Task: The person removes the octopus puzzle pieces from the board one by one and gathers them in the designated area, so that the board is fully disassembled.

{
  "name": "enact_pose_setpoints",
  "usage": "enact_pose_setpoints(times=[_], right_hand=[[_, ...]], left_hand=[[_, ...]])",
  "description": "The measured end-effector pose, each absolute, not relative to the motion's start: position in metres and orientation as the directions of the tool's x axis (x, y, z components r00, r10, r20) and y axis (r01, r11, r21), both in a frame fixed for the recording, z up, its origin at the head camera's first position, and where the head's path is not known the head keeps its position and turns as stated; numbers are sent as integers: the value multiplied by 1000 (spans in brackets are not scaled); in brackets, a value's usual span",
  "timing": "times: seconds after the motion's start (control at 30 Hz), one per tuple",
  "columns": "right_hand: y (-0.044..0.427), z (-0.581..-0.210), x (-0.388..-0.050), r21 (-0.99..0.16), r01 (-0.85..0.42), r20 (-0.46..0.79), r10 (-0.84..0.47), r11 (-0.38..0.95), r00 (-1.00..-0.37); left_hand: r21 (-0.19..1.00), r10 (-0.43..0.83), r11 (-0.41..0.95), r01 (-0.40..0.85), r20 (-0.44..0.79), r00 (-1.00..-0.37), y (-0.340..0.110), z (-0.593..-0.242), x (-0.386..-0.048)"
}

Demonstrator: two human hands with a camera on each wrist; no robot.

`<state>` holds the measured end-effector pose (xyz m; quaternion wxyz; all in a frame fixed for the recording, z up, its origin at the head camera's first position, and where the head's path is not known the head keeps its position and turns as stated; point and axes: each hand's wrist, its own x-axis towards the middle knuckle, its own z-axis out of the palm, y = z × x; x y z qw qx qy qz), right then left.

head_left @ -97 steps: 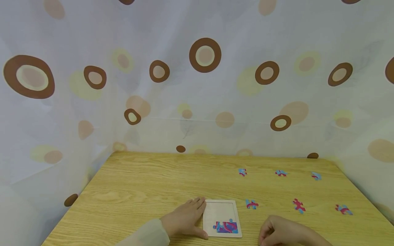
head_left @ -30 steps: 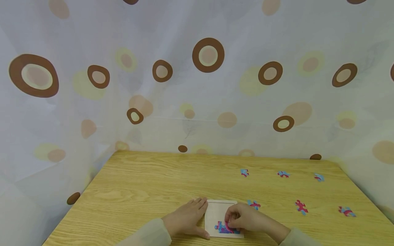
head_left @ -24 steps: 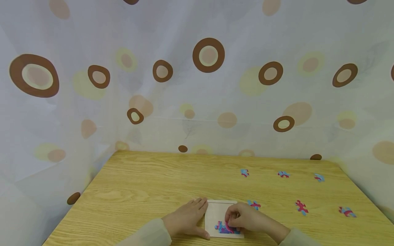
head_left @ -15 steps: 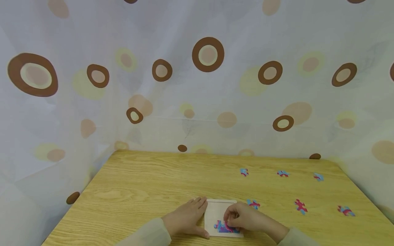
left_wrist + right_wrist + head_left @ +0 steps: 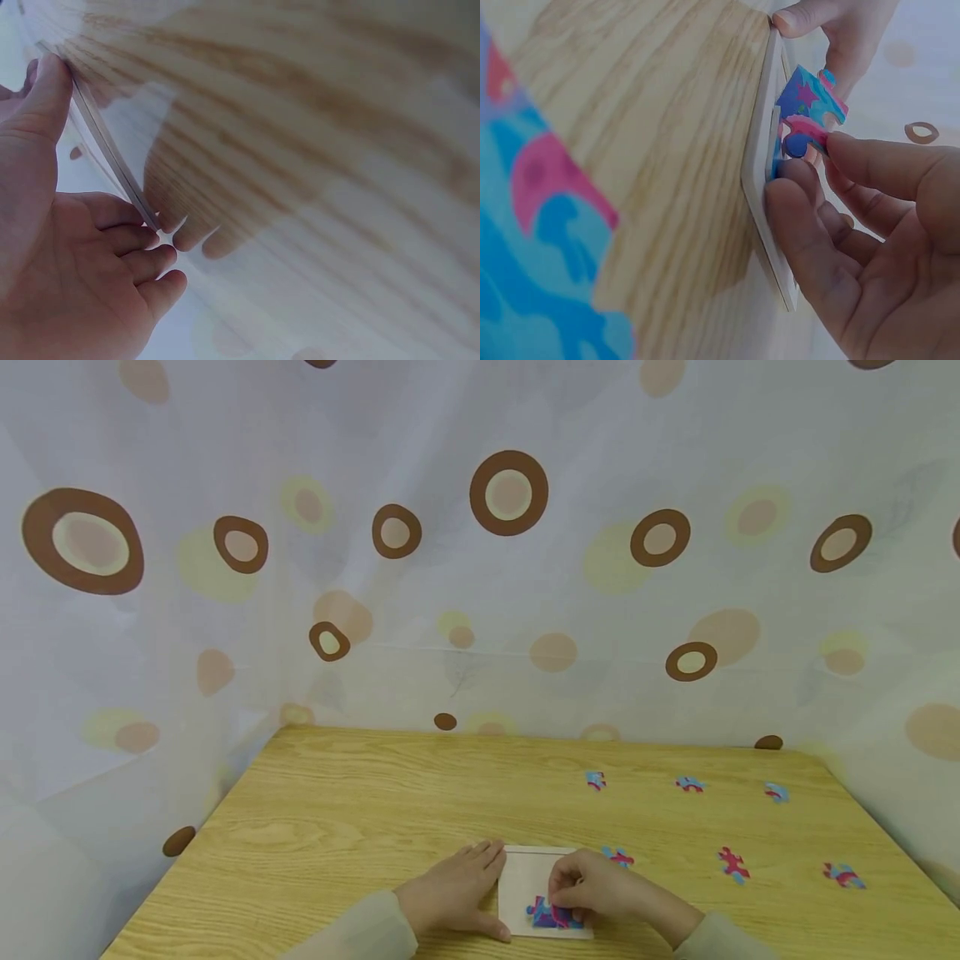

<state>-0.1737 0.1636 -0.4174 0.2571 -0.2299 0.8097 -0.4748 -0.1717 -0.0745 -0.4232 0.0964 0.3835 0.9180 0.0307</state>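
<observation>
A pale puzzle tray (image 5: 522, 877) lies on the table near its front edge. My left hand (image 5: 457, 889) rests at the tray's left side, fingers extended along the rim and thumb at the near corner; in the left wrist view my palm (image 5: 82, 277) faces the tray edge. My right hand (image 5: 600, 887) is over the tray's near right part. It pinches a blue, pink and purple jigsaw piece (image 5: 810, 97), which stands tilted off the tray in the right wrist view. Beneath the fingers, part of another piece (image 5: 775, 154) shows in the tray, mostly hidden.
Several loose jigsaw pieces lie right of the tray: a near row with a red one (image 5: 732, 864) and a blue-red one (image 5: 843, 875), and a far row with one (image 5: 690, 784) in its middle. A patterned curtain (image 5: 480, 585) surrounds the wooden table (image 5: 360, 793).
My right hand has come from the table right of the tray onto the pieces inside it. The pinched piece has just shifted slightly to the right. My left hand has stayed put.
</observation>
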Motion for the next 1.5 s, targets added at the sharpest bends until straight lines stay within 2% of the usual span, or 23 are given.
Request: enact_pose_setpoints(times=[0.23, 0.53, 1.0, 1.13, 1.3, 1.5], right_hand=[[169, -420, -176, -917, -55, -227, -630, 396, -743], [182, -415, -175, -926, -43, -217, -624, 374, -751], [271, -409, -172, -935, -57, -204, -664, 349, -719], [302, -411, -168, -945, -54, -200, -698, 324, -688], [342, -416, -161, -965, -35, -183, -765, 260, -618], [378, -420, -150, -980, 76, -196, -811, 185, -551]], left_hand=[[144, 711, 703, 697, -163, -684, -74, -422, -172], [139, 708, 705, 695, -175, -684, -73, -423, -172], [124, 708, 705, 698, -189, -681, -72, -419, -170], [133, 713, 700, 702, -189, -675, -72, -419, -171], [144, 712, 702, 698, -194, -675, -71, -418, -170], [149, 700, 713, 685, -201, -685, -72, -421, -171]])
